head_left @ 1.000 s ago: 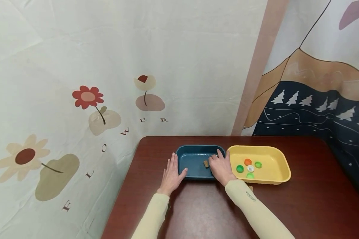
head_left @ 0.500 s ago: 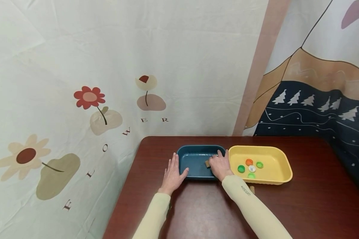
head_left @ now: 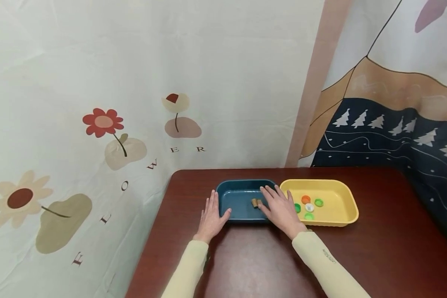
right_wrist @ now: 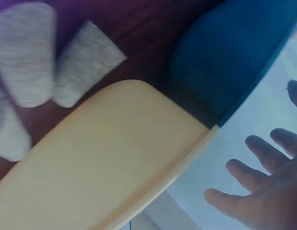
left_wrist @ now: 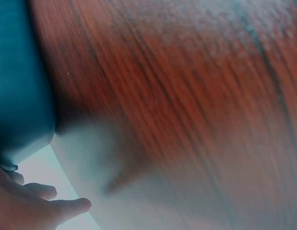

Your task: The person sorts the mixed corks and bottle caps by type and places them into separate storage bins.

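Observation:
My left hand (head_left: 210, 219) rests along the left side of the blue tray (head_left: 238, 207), its fingers straight and the thumb at the front rim. Over that tray's right edge is my right hand (head_left: 283, 213), fingers spread and holding nothing. Two small brown corks (head_left: 254, 203) lie side by side on the blue tray's floor, by the right thumb. In the right wrist view, the right fingers (right_wrist: 249, 177) extend above the rims where both trays meet. The left wrist view catches the left fingers (left_wrist: 71, 206) beside the blue tray's wall.
To the right stands a yellow tray (head_left: 337, 207) holding several bottle caps, among them an orange cap (head_left: 306, 199) and a white cap (head_left: 309, 207). More tapered corks (right_wrist: 86, 64) lie on the dark wooden table (head_left: 246, 256) at the yellow tray's near side. Printed curtains hang behind.
The right hand has risen from inside the blue tray, its bent fingers now straight and spread. Two corks now show there, where one showed before. The left hand has stayed in place.

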A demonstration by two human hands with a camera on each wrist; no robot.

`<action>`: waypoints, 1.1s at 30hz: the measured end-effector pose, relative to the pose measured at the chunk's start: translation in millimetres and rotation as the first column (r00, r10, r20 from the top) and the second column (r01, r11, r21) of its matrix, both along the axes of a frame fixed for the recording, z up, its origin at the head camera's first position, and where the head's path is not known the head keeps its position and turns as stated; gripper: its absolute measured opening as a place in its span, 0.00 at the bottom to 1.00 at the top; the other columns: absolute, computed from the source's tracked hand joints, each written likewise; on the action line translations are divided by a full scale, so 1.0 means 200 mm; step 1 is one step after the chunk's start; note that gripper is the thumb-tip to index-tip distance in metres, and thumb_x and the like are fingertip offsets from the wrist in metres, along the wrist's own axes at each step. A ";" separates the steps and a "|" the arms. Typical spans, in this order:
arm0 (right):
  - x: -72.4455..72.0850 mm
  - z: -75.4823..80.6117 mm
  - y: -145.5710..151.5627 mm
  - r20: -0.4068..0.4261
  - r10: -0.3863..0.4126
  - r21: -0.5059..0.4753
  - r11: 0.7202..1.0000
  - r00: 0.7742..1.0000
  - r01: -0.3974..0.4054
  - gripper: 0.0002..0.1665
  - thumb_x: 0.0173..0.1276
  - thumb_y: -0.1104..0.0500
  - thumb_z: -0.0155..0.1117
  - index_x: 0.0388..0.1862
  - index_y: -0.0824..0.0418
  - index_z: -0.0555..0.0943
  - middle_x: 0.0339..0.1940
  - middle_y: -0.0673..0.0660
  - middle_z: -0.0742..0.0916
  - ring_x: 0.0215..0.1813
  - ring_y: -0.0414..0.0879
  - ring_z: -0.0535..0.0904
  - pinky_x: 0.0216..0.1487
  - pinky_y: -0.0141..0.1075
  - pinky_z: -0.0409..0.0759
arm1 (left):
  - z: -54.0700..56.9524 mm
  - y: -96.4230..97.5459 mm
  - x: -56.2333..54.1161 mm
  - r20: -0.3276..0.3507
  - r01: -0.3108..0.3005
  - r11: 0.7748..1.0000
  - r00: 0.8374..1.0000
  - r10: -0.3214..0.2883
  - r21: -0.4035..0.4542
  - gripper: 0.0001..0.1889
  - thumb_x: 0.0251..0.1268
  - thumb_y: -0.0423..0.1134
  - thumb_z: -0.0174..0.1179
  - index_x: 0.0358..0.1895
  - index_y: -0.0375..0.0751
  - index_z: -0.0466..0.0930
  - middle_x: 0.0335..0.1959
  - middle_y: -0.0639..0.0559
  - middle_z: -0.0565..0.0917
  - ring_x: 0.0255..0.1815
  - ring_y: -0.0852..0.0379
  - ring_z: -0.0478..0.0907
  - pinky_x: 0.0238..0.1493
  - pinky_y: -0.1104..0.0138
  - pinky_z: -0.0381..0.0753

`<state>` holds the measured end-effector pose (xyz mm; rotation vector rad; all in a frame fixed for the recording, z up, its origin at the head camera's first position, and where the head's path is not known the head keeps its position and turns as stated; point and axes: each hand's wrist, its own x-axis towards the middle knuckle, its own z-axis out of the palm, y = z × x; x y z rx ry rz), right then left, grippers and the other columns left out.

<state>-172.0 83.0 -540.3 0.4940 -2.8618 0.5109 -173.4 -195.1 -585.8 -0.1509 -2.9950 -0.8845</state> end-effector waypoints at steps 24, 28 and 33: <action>0.48 -0.07 0.34 -0.003 -0.105 -0.066 0.992 0.994 0.105 0.44 0.69 0.35 0.67 0.76 0.58 0.74 0.77 0.61 0.74 0.79 0.69 0.61 0.70 0.74 0.54 | 0.00 -0.01 -0.01 -0.002 0.002 1.000 1.000 -0.002 0.027 0.49 0.74 0.61 0.57 0.85 0.41 0.42 0.87 0.49 0.42 0.84 0.37 0.44 0.74 0.32 0.53; 0.55 -0.10 0.40 -0.009 -0.139 -0.056 0.989 0.990 0.138 0.46 0.67 0.34 0.69 0.75 0.59 0.74 0.74 0.64 0.76 0.77 0.70 0.63 0.69 0.73 0.56 | 0.00 -0.01 -0.01 -0.005 0.005 0.999 1.000 -0.005 0.034 0.49 0.74 0.60 0.57 0.85 0.40 0.42 0.87 0.50 0.42 0.84 0.37 0.44 0.73 0.31 0.53; 0.61 -0.16 0.46 -0.048 -0.174 -0.053 0.984 0.984 0.172 0.47 0.63 0.34 0.72 0.74 0.59 0.75 0.72 0.64 0.78 0.74 0.69 0.67 0.66 0.73 0.60 | 0.01 -0.01 0.00 0.001 0.005 0.999 1.000 -0.005 0.034 0.49 0.74 0.61 0.56 0.85 0.40 0.42 0.87 0.49 0.42 0.84 0.36 0.45 0.74 0.32 0.53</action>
